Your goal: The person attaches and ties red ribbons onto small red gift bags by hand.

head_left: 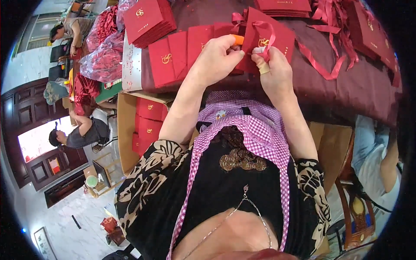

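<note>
Grip checked first: right hand [272,71] pinched shut on red ribbon [265,40], loop drawn over front of red paper bag [267,39]. Taped fingertip [262,67] noted on that hand. Left hand [215,58] closed against left edge of same bag, orange fingertip cover [238,40] touching it. Bag held upright, just above near edge of dark red table [359,82].

Left of bag: row of flat red bags [182,54] lying overlapped on table; further left, taller stack [147,19]. Right of bag: loose ribbons [323,58] trailing across table. Below and left of bag: open cardboard box [126,130] with more red bags inside.

Risks, as judged:
- Ribbon slipping from pinch if pulled hard, taped fingertip giving less feel.
- Paper tearing at ribbon hole under sharp tug.
- Loose ribbons snagging on bag, dragging off table.
- Bag creasing under tight left-hand hold.
</note>
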Demonstrator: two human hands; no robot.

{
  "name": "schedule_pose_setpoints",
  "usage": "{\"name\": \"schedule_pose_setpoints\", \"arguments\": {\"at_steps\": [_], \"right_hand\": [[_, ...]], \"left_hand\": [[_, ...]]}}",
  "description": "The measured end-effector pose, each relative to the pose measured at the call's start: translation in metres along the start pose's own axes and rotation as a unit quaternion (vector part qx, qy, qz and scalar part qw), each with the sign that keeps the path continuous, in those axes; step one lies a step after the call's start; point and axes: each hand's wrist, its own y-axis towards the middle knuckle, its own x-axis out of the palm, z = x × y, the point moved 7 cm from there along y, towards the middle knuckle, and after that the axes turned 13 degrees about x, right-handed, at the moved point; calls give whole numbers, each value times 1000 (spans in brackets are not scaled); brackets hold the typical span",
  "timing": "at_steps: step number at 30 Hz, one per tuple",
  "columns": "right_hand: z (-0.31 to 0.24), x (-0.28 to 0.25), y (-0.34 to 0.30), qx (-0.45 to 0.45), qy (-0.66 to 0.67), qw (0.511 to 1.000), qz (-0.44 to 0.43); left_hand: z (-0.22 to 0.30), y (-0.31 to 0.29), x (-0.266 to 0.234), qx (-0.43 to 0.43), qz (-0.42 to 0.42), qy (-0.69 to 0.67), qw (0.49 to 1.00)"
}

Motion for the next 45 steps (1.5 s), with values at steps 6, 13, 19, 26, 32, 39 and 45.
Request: {"name": "schedule_pose_setpoints", "arguments": {"at_steps": [6, 13, 19, 26, 32, 39, 45], "right_hand": [[-22, -1, -1, -87, -118, 989, 15], [-31, 5, -3, -113, -196, 974, 15], [-12, 8, 2, 2, -85, 995, -45], [-26, 10, -6, -143, -180, 973, -16], [-4, -2, 10, 99, 69, 987, -102], [-6, -6, 7, 91, 58, 991, -78], [8, -4, 8, 167, 111, 970, -135]], "left_hand": [[10, -2, 2, 29, 11, 59, 998], [23, 0, 6, 130, 53, 152, 978], [30, -6, 12, 143, 44, 197, 969], [30, -6, 7, 130, 48, 151, 979], [20, -5, 1, 122, -9, 123, 985], [22, -5, 7, 167, -31, 83, 982], [23, 0, 5, 163, -74, 123, 976]]}}
